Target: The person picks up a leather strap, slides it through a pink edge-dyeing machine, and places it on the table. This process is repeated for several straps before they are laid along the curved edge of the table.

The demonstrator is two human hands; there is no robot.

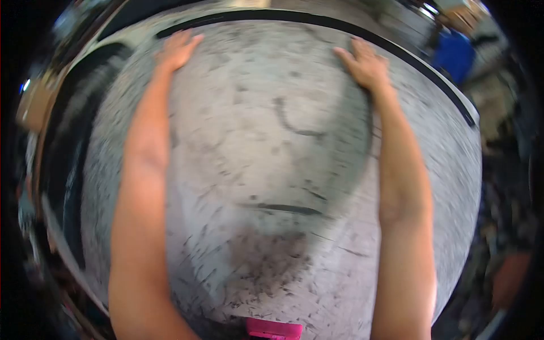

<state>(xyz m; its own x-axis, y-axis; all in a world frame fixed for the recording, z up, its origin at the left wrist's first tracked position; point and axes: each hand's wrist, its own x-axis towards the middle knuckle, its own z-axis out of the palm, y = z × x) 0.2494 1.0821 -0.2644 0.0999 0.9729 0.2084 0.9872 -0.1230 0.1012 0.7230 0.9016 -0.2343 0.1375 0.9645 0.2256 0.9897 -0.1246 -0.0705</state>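
Note:
Both arms reach forward over a broad, worn grey tabletop [249,164] covered in dark marks and specks. Near the far left end of a long black strip [283,15], my left hand [178,51] lies flat with its thumb apart from the fingers. On the right, my right hand [367,63] is spread on the surface, its fingertips close to the same strip. The strip follows the far edge of the tabletop. Neither hand has an object in it. Blur hides whether the fingertips touch the strip.
A bright pink object [275,328] shows at the near edge, partly cut off. Along the left side lies a long black piece [71,141]. Beyond the tabletop are a blue item [454,55] and a brown box [37,105]. A dark patch [269,252] marks the near surface.

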